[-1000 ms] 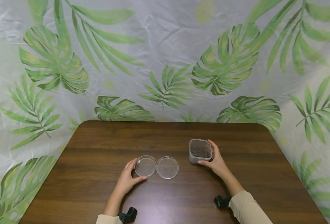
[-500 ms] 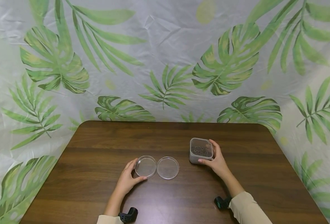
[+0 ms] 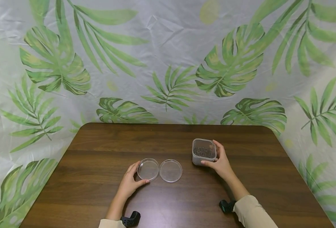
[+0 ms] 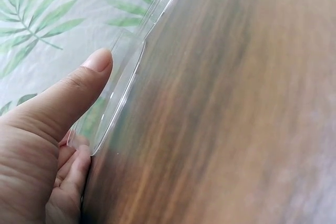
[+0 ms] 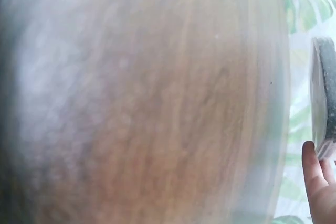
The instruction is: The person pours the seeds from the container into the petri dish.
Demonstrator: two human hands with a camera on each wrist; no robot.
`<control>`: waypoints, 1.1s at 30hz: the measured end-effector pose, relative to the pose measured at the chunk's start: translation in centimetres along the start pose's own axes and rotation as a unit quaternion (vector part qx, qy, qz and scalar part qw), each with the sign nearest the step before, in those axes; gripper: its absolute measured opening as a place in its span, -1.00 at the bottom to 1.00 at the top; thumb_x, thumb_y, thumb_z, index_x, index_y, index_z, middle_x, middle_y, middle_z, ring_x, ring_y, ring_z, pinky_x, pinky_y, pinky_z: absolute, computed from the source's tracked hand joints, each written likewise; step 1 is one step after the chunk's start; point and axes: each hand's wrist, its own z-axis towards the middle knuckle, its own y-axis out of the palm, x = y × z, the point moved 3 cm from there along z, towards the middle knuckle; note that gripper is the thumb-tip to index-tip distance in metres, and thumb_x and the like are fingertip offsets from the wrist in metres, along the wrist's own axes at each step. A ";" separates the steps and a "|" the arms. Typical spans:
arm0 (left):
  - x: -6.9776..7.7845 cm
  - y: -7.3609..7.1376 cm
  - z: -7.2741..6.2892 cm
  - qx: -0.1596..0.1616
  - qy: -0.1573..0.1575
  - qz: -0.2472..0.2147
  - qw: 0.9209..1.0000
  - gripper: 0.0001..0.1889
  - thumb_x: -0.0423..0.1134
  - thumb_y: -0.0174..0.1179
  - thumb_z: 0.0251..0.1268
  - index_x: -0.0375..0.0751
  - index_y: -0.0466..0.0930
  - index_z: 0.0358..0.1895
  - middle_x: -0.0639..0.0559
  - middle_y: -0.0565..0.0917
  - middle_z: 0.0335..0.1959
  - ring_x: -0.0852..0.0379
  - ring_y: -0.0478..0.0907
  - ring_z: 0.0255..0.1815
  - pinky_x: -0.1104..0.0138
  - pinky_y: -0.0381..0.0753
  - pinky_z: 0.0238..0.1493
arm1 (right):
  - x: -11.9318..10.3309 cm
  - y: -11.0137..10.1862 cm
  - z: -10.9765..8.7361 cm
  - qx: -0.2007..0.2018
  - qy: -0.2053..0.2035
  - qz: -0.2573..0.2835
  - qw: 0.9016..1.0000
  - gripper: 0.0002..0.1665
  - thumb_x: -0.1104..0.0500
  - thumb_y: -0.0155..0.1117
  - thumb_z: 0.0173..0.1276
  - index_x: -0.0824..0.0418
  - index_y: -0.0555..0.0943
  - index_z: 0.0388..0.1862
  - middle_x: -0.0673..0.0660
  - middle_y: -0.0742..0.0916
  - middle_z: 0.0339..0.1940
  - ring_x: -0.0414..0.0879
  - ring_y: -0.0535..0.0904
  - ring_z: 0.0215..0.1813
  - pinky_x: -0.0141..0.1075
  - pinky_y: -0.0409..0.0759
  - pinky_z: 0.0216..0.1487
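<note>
- The container, gripped by the right hand, is cut off by the right wrist view's edge.
- The dark grains inside, left of that hand, are too small to be identified.
- In the right wrist view, the surface beside that hand is blurred.
- The far dish, beyond the near dish held by the left hand, is cut off in the left wrist view.
</note>
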 end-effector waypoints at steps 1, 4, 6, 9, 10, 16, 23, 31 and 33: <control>0.0 0.0 0.0 0.000 0.000 0.000 1.000 -0.07 -0.04 0.48 -0.33 -0.30 0.29 0.24 -0.24 0.37 0.15 -0.16 0.31 0.16 -0.02 0.27 0.12 | -0.1 0.0 0.0 0.002 -0.002 -0.006 1.000 0.12 0.35 0.44 -0.06 0.19 -0.04 0.38 0.41 0.26 0.21 0.25 0.25 0.10 -0.28 0.48 -0.18; 0.1 0.0 0.0 0.001 -0.003 -0.002 1.000 -0.07 -0.04 0.48 -0.33 -0.30 0.29 0.25 -0.25 0.36 0.16 -0.17 0.31 0.16 -0.02 0.26 0.12 | -0.5 0.2 0.1 0.006 -0.013 -0.025 1.000 0.12 0.33 0.46 -0.08 0.19 -0.01 0.37 0.41 0.28 0.21 0.23 0.27 0.12 -0.20 0.43 -0.13; 0.1 0.0 -0.1 0.001 -0.005 -0.003 1.000 -0.07 -0.05 0.48 -0.33 -0.31 0.29 0.25 -0.25 0.36 0.16 -0.17 0.30 0.16 -0.03 0.26 0.12 | -0.8 0.4 0.2 0.007 -0.022 -0.032 0.999 0.13 0.33 0.48 -0.11 0.20 0.00 0.37 0.41 0.29 0.21 0.23 0.26 0.14 -0.13 0.41 -0.10; 0.1 0.0 -0.1 0.001 -0.009 -0.002 1.000 -0.06 -0.04 0.48 -0.33 -0.32 0.28 0.24 -0.26 0.35 0.17 -0.18 0.30 0.17 -0.03 0.26 0.12 | -1.2 0.7 0.3 0.007 -0.030 -0.034 0.999 0.14 0.32 0.50 -0.14 0.19 0.02 0.37 0.40 0.31 0.19 0.21 0.25 0.16 -0.06 0.39 -0.06; 0.1 0.0 -0.1 0.000 -0.009 -0.001 1.000 -0.07 -0.04 0.48 -0.33 -0.32 0.28 0.24 -0.26 0.35 0.17 -0.18 0.30 0.17 -0.03 0.26 0.12 | -1.4 0.8 0.4 0.007 -0.033 -0.033 0.999 0.15 0.32 0.50 -0.15 0.19 0.02 0.37 0.39 0.31 0.19 0.20 0.25 0.16 -0.04 0.38 -0.05; 0.2 0.0 -0.1 0.000 -0.009 -0.001 1.000 -0.07 -0.05 0.48 -0.33 -0.32 0.28 0.25 -0.27 0.35 0.17 -0.18 0.29 0.17 -0.03 0.25 0.13 | -2.4 1.4 0.6 0.004 -0.045 -0.033 0.998 0.16 0.33 0.51 -0.18 0.19 0.04 0.36 0.41 0.33 0.18 0.22 0.29 0.13 0.04 0.35 -0.01; 0.3 -0.1 -0.1 0.002 -0.003 -0.001 1.000 -0.07 -0.06 0.48 -0.32 -0.33 0.28 0.24 -0.28 0.35 0.16 -0.19 0.29 0.17 -0.03 0.25 0.13 | -1.7 2.1 1.4 0.001 -0.057 -0.038 0.998 0.18 0.29 0.54 -0.21 0.12 0.07 0.37 0.36 0.34 0.13 0.19 0.36 0.01 -0.04 0.42 -0.09; 0.4 -0.1 -0.1 0.001 -0.001 0.000 1.000 -0.07 -0.05 0.48 -0.31 -0.34 0.27 0.25 -0.28 0.35 0.16 -0.19 0.29 0.17 -0.02 0.26 0.13 | -0.8 2.9 2.4 0.024 -0.098 -0.088 0.991 0.20 0.17 0.61 -0.31 0.00 0.15 0.35 0.17 0.42 0.01 -0.04 0.28 -0.08 -0.28 0.38 -0.24; 0.4 -0.1 -0.1 0.002 0.000 0.000 1.000 -0.07 -0.05 0.48 -0.31 -0.35 0.27 0.24 -0.28 0.35 0.16 -0.19 0.29 0.17 -0.02 0.26 0.13 | -1.0 3.1 2.4 0.027 -0.100 -0.097 0.990 0.20 0.15 0.61 -0.32 -0.04 0.17 0.34 0.15 0.42 0.00 -0.04 0.26 -0.05 -0.22 0.36 -0.21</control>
